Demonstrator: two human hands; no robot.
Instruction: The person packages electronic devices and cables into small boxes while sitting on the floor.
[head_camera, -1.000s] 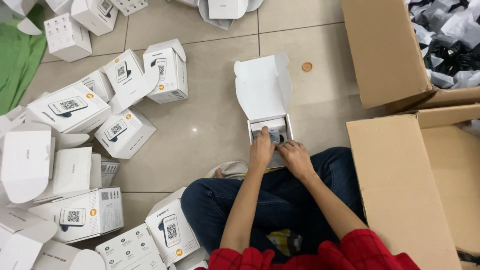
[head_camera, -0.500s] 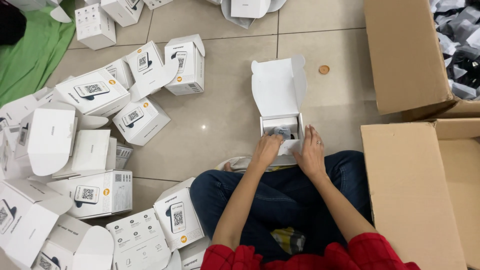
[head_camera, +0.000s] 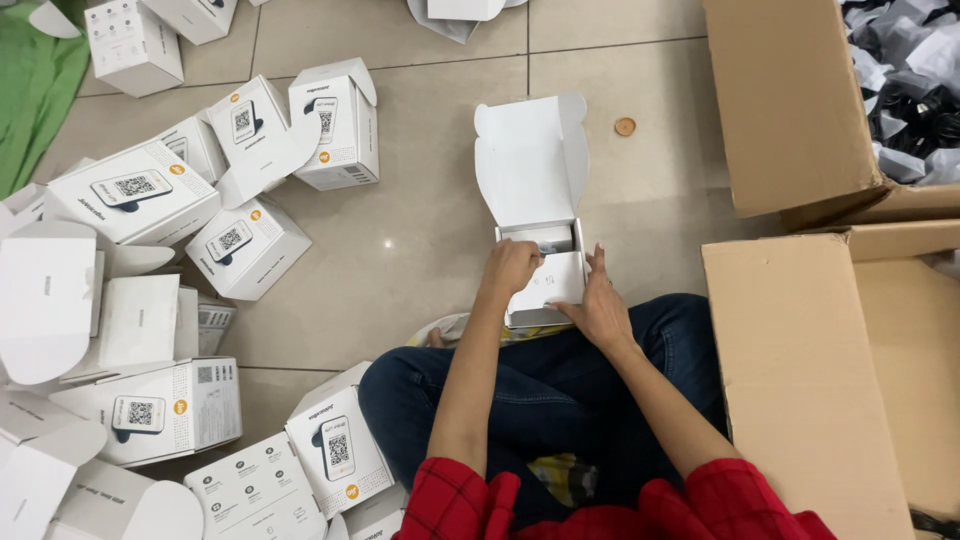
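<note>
An open white box (head_camera: 530, 160) stands on the tiled floor in front of my crossed legs, its lid flap raised away from me. My left hand (head_camera: 508, 268) grips the box's left edge and touches a white inner flap or card (head_camera: 550, 280) lying over the opening. My right hand (head_camera: 603, 305) rests against the box's right side, fingers pressed to that white flap. A dark item shows only partly inside the box, under the flap.
Several white product boxes (head_camera: 335, 125), some open, lie scattered on the floor to my left. Two large brown cardboard cartons (head_camera: 795, 110) stand at the right; the far one holds grey wrapped items (head_camera: 905, 70). A green cloth (head_camera: 35, 95) lies top left, a small brown disc (head_camera: 625, 126) beyond the box.
The white inner flap now covers most of the box opening, where a dark item showed before. Both hands stay at the box; my view has shifted left.
</note>
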